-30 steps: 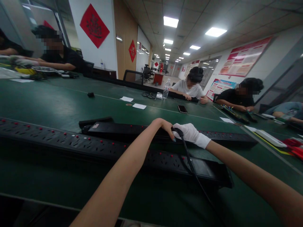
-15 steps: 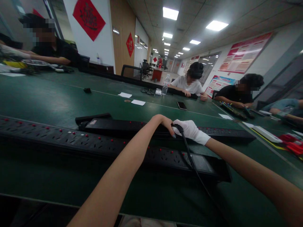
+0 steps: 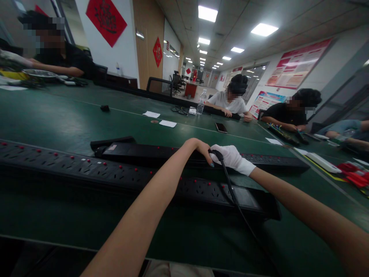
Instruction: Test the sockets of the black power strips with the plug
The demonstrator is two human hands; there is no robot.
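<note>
My right hand (image 3: 227, 156), in a white glove, is closed around a black plug (image 3: 216, 155), whose cable (image 3: 235, 198) hangs down across the table toward me. Bare and bent at the wrist, my left hand (image 3: 203, 150) has its fingers against the far side of the two power strips' gap, touching the plug's end. Beneath both hands lies the rear black power strip (image 3: 144, 152) with red switches. A longer black power strip (image 3: 115, 173) runs in front of it, partly hidden by my left forearm.
On the green table (image 3: 57, 115) are a small black part (image 3: 105, 108), white papers (image 3: 168, 123), a phone (image 3: 221, 127) and a water bottle (image 3: 201, 102). Several people sit at the far side. Red items (image 3: 353, 173) lie at the right.
The view has shifted slightly. Both hands keep nearly the same pose at the plug.
</note>
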